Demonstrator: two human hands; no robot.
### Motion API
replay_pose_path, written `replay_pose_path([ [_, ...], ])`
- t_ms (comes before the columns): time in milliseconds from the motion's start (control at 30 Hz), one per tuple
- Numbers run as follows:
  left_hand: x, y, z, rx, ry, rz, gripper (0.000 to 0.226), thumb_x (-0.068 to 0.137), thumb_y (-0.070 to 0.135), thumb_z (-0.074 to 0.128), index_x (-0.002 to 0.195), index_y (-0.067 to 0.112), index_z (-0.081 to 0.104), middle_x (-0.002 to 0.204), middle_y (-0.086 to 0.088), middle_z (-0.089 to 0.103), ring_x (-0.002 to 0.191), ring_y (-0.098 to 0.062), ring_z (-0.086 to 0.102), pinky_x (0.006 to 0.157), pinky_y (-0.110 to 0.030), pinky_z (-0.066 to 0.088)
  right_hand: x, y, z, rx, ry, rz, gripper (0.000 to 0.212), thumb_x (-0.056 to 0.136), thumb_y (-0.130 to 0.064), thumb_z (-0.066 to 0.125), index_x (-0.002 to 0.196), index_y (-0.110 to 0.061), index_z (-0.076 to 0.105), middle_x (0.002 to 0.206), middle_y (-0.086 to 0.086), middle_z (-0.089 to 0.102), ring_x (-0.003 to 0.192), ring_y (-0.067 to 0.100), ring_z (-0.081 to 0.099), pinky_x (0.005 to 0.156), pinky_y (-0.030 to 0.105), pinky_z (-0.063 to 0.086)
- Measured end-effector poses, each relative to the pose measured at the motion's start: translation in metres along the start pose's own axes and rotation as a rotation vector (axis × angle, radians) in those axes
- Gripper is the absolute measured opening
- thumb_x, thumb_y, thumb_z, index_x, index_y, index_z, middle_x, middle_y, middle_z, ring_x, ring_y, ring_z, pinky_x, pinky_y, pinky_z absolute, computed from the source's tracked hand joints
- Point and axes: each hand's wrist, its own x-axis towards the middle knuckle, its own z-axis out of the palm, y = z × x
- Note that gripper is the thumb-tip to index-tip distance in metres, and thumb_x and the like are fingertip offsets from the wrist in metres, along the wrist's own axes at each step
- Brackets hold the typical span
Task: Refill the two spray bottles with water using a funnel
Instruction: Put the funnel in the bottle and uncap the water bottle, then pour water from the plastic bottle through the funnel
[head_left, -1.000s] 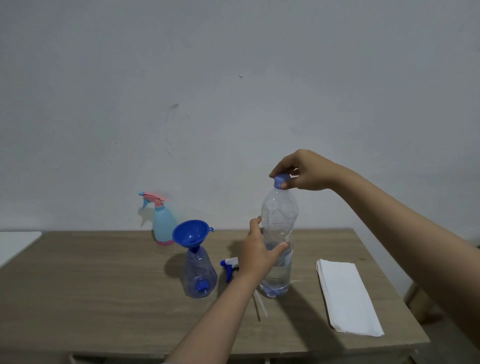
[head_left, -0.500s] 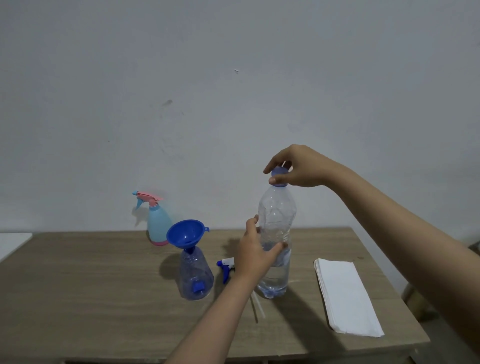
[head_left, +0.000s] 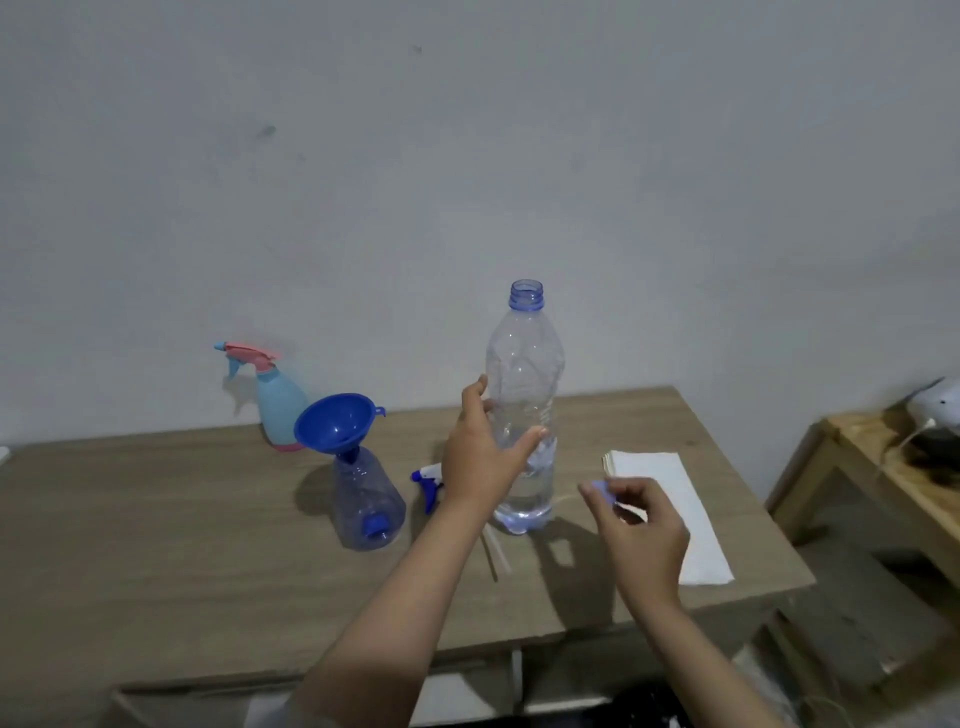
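The left hand (head_left: 485, 457) wraps its fingers round the upright water bottle (head_left: 524, 410), steadying it near the table's (head_left: 156, 545) centre for pouring. At its nine o'clock the blue funnel (head_left: 337, 423) sits in the clear spray bottle (head_left: 369, 501). The right hand (head_left: 641, 535), at four o'clock, pinches the cap (head_left: 600, 488); half a second earlier it was gripping that cap atop the bottle's neck, now bare.

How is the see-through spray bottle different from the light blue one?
The clear bottle has no sprayer on top; a blue funnel sits in its neck. The light blue bottle wears its pink sprayer. You can see through the clear one, but not through the light blue one. The clear one stands nearer the person, the light blue one back by the wall. Both stand upright on the table.
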Motion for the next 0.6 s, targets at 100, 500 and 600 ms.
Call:
replay_pose_path([
  [100, 0.0, -0.001, 0.001, 0.011, 0.0, 0.004, 0.086, 0.069, 0.043, 0.08, 0.137, 0.026, 0.031, 0.12, 0.002, 0.059, 0.105, -0.014, 0.058, 0.081, -0.023, 0.045, -0.036, 0.048, -0.001, -0.186, -0.129, 0.036, 0.017, 0.071, -0.017, 0.082, 0.078, -0.019, 0.067, 0.078, -0.01, 0.068, 0.077, 0.006, 0.064, 0.069, 0.022, 0.054],
  [500, -0.004, 0.002, 0.0, 0.021, -0.022, -0.02, 0.09, 0.068, 0.048, 0.079, 0.139, 0.028, 0.027, 0.125, 0.003, 0.058, 0.11, -0.015, 0.057, 0.089, -0.032, 0.05, -0.05, 0.09, -0.003, -0.289, -0.314, -0.071, 0.038, 0.075, -0.026, 0.08, 0.106, -0.012, 0.064, 0.092, -0.007, 0.065, 0.087, 0.003, 0.061, 0.076, 0.01, 0.048],
  [600, -0.005, 0.004, -0.002, 0.006, -0.042, -0.027, 0.092, 0.068, 0.047, 0.079, 0.14, 0.027, 0.026, 0.127, 0.001, 0.057, 0.112, -0.017, 0.057, 0.086, -0.029, 0.048, -0.042, 0.076, 0.001, -0.276, -0.276, -0.109, 0.043, 0.076, -0.019, 0.079, 0.113, -0.007, 0.062, 0.102, -0.007, 0.064, 0.096, 0.005, 0.06, 0.081, 0.001, 0.042],
])
